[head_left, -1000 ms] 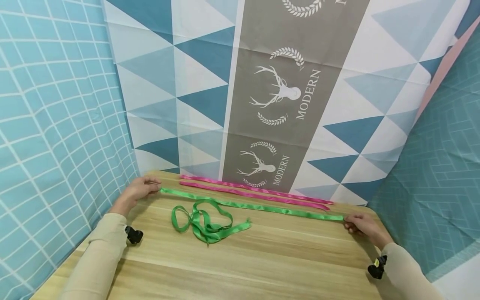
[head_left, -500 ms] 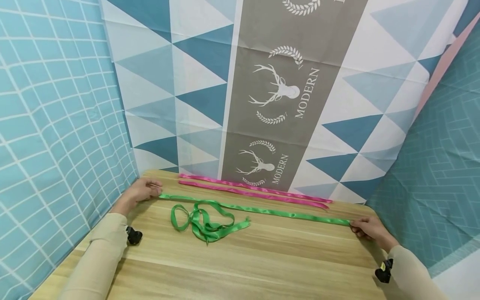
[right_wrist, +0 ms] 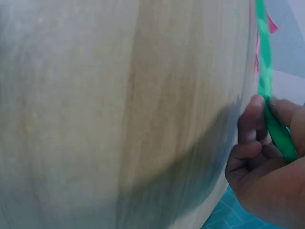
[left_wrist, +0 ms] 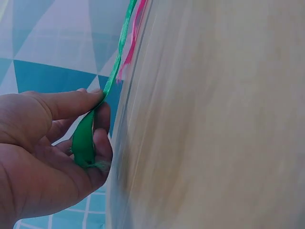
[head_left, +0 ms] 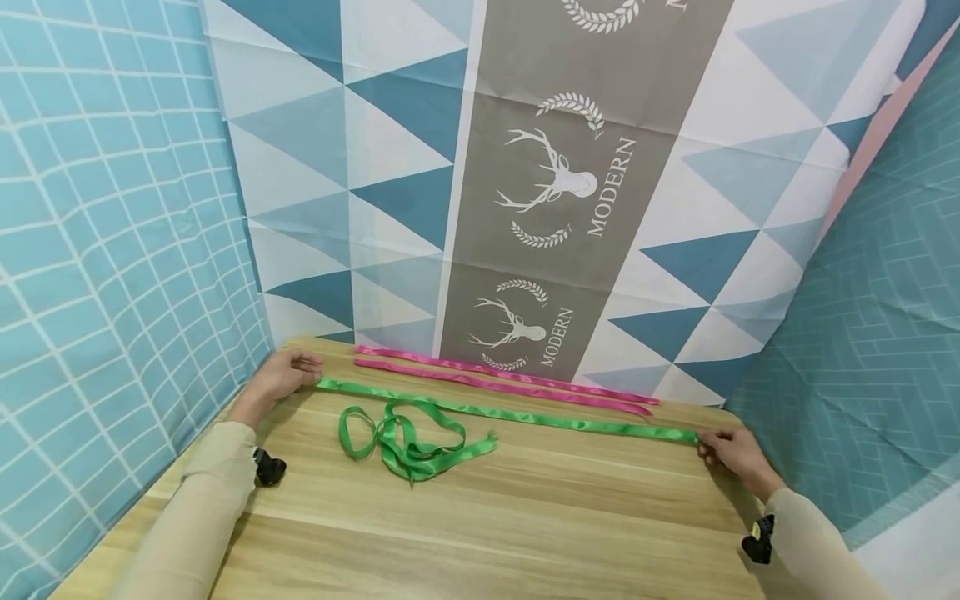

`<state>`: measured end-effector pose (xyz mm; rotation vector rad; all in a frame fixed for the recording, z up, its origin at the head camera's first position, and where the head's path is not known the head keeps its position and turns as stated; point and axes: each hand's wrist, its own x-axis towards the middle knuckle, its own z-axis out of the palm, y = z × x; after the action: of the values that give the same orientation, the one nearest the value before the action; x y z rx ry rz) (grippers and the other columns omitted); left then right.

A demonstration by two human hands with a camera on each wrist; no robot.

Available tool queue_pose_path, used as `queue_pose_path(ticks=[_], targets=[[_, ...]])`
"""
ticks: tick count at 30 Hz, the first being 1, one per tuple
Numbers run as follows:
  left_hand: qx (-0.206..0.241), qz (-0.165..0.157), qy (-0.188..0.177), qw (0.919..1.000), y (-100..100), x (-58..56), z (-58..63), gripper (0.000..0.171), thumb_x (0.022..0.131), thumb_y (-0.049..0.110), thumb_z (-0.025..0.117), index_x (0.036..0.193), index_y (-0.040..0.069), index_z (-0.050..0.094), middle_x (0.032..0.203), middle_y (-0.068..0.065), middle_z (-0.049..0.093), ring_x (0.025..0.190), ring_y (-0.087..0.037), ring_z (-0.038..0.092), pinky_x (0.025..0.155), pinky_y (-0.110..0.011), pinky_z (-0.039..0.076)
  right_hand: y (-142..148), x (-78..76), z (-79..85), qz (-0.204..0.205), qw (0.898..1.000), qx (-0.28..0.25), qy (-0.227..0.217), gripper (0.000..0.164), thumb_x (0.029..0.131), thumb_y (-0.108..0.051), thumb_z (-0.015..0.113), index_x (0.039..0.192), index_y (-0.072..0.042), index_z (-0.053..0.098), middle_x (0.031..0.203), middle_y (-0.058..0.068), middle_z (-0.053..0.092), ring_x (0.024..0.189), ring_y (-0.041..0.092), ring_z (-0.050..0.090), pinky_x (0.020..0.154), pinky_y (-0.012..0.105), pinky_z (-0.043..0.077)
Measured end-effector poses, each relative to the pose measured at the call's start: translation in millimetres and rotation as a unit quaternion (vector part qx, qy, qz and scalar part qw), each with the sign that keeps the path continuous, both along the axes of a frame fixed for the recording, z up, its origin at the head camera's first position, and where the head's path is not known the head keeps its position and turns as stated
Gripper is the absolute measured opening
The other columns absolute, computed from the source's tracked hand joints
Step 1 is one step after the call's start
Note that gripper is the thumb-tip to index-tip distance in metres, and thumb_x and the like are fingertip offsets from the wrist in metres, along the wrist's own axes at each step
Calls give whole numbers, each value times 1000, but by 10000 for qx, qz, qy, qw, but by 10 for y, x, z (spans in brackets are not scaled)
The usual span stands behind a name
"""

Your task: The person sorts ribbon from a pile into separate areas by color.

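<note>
A green ribbon (head_left: 525,417) stretches nearly straight across the back part of the wooden table. Its left end is pinched between thumb and fingers of my left hand (head_left: 283,377); in the left wrist view a frayed tail of the ribbon (left_wrist: 84,143) hangs into the palm. My right hand (head_left: 738,457) pinches the other end, and the right wrist view shows that tail (right_wrist: 281,138) running into the palm. Behind the stretched ribbon lie two pink ribbons, a rear one (head_left: 450,363) and a front one (head_left: 487,385), roughly parallel to it.
A second green ribbon (head_left: 438,463) lies loosely looped on the wooden table (head_left: 450,533), in front of the stretched one. Patterned cloth (head_left: 390,167) hangs along the back edge. Blue checked cloth (head_left: 112,250) closes the left side, and teal cloth (head_left: 877,333) the right.
My right hand shifted right and a little nearer, drawing the green ribbon out straighter, then moved slightly back up. The left hand dipped slightly and rose again. The pink ribbons and looped ribbon stayed put.
</note>
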<state>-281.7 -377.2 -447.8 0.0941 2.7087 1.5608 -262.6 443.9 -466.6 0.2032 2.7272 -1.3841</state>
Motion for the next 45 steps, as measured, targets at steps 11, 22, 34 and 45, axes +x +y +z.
queue_pose_path(ticks=[11, 22, 34, 45], targets=[[171, 229, 383, 9989, 149, -39, 24, 35, 103, 1, 58, 134, -13, 53, 125, -31, 59, 110, -37, 60, 84, -39, 54, -82, 21, 33, -584, 9979, -203, 179, 44, 110, -29, 46, 126, 11, 57, 92, 11, 69, 77, 20, 64, 64, 33, 50], [356, 405, 607, 9967, 166, -75, 6, 33, 101, -3, 59, 131, -13, 54, 123, -31, 60, 108, -35, 61, 81, -39, 54, -52, 80, -34, -676, 9969, -261, 312, 42, 110, -27, 49, 120, 12, 62, 87, 8, 69, 71, 18, 64, 60, 33, 52], [-190, 190, 172, 9995, 174, -21, 39, 35, 103, 5, 58, 132, -14, 53, 122, -32, 60, 106, -40, 60, 77, -41, 53, -5, 193, 16, -581, 9983, 62, 48, 42, 108, -27, 53, 96, 10, 68, 74, 10, 62, 61, 20, 55, 55, 36, 49], [-1297, -212, 275, 9909, 216, 37, 286, 46, 107, 22, 52, 140, -10, 49, 135, -38, 50, 123, -54, 48, 98, -62, 42, -27, 288, 304, -1058, 9753, 1909, 343, 74, 101, -66, 42, 98, 5, 62, 79, 14, 62, 72, 32, 59, 63, 50, 45]])
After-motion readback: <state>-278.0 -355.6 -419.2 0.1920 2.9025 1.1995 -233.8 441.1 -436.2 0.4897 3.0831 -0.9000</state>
